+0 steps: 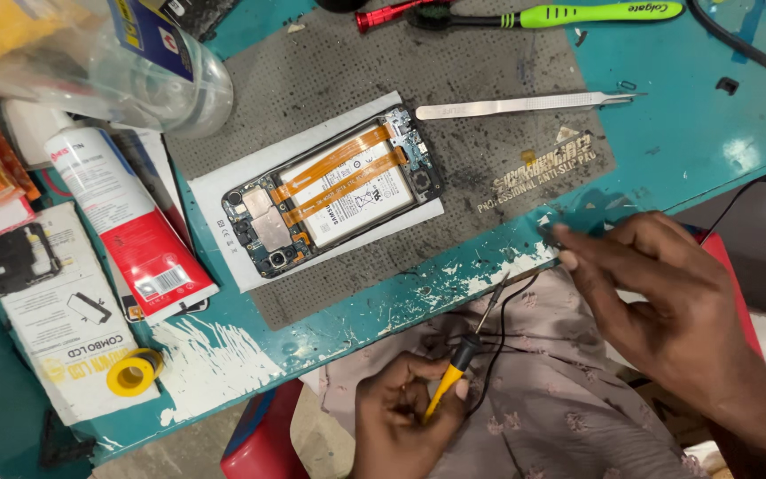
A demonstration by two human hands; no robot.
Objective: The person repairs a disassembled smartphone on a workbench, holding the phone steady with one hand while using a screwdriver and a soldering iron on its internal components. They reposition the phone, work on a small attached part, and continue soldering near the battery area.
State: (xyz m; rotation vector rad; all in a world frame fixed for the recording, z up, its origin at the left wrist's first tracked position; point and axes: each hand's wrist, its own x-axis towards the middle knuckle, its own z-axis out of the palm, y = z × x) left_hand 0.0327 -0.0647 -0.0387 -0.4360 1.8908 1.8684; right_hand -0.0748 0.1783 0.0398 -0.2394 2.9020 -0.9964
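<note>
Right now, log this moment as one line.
left hand: holds yellow-handled probe | right hand: fingertips at teal table edge | opened phone: on grey mat

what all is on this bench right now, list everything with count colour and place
opened phone: 1, orange flex strips, on white sheet, mat centre
mat: 1, grey, on teal table
tweezers: 1, silver, mat upper right
toothbrush: 1, green, top edge
screwdriver: 1, red, top edge
tube: 1, white and red, left
tape roll: 1, yellow, lower left
plastic bottle: 1, clear, top left
left hand: holds yellow-handled probe
right hand: fingertips at table edge
</note>
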